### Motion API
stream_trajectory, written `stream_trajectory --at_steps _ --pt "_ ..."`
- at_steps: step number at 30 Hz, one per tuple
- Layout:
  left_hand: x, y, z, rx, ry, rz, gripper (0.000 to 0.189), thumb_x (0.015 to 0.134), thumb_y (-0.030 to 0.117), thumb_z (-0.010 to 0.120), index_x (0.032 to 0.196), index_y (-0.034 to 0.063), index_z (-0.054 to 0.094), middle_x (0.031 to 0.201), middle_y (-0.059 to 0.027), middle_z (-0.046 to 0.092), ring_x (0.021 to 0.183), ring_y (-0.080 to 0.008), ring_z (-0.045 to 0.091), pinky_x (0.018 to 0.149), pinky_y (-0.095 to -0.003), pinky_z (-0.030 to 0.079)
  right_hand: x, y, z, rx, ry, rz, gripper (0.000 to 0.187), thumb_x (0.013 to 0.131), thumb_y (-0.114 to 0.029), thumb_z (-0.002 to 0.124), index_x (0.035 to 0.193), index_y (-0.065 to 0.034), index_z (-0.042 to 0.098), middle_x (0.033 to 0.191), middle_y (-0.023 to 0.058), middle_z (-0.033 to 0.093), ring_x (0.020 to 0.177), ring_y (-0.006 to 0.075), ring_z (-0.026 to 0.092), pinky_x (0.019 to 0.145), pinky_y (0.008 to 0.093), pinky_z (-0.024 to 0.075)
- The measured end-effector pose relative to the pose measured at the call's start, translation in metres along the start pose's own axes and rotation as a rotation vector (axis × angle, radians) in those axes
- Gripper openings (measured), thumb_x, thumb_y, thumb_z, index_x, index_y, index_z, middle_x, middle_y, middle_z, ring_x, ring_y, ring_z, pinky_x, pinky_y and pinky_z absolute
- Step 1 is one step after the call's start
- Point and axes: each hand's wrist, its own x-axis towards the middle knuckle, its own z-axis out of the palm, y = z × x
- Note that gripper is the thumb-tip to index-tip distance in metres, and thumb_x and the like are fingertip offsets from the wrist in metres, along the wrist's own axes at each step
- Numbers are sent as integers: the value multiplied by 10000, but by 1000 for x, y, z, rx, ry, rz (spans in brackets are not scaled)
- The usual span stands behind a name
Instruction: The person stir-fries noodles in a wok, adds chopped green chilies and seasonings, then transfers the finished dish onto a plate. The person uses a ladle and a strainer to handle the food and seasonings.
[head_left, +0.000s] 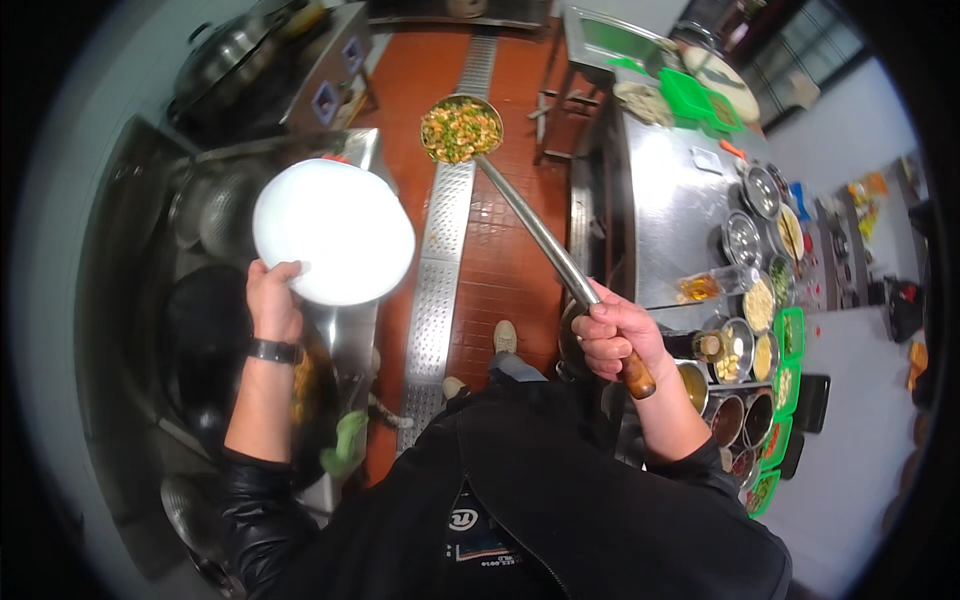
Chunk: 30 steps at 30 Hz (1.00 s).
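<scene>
My left hand (276, 300) grips the rim of a white plate (334, 232), thumb on its upper face; no food shows on it. With my right hand (621, 336) I hold the wooden handle end of a long metal ladle (536, 229). Its bowl, out over the floor beyond the plate, is full of chopped food (461, 129) in green and orange-brown pieces. Plate and ladle are apart. Below my left forearm, partly hidden by it, a dark wok (315, 405) with food in it sits on the range.
Along the right, a steel counter (667, 217) bears metal bowls, an oil bottle (701, 287) and green trays (790, 335) of ingredients. A green cloth (346, 442) lies at the range edge. A metal drain grate (439, 300) runs along the red tiled floor. Large pots (225, 56) stand far left.
</scene>
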Motion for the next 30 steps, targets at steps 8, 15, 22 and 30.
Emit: stream_trajectory --at_steps 8,15,22,30 --pt "64 -120 249 7 -418 -258 445 810 -107 565 1213 37 443 1249 -147 553 1172 -309 540 1034 -482 433 -60 -42 -47 14 237 -343 603 977 -120 488 1521 -165 232 668 -16 395 428 37 391 388 227 380" --pt "41 -256 464 -41 -624 -509 392 843 -85 602 1199 44 498 1125 -131 627 1026 -262 612 877 -419 509 -87 -70 -70 6 449 -582 644 953 -86 494 1531 -202 233 675 2 378 413 60 339 393 245 367" --pt "6 -347 587 -8 -712 -518 325 849 -52 613 1165 -3 550 1085 -115 661 954 -247 637 851 -384 498 -67 -72 -98 -110 822 -672 646 924 21 485 1502 -151 252 639 14 414 427 102 403 402 250 415" --pt "-2 -376 619 291 -732 -317 341 886 44 610 1214 -33 555 1094 -158 675 964 -257 653 847 -359 493 -36 -80 -141 -266 1047 -661 630 919 37 501 1487 -107 270 704 -5 502 458 65 445 421 236 421"
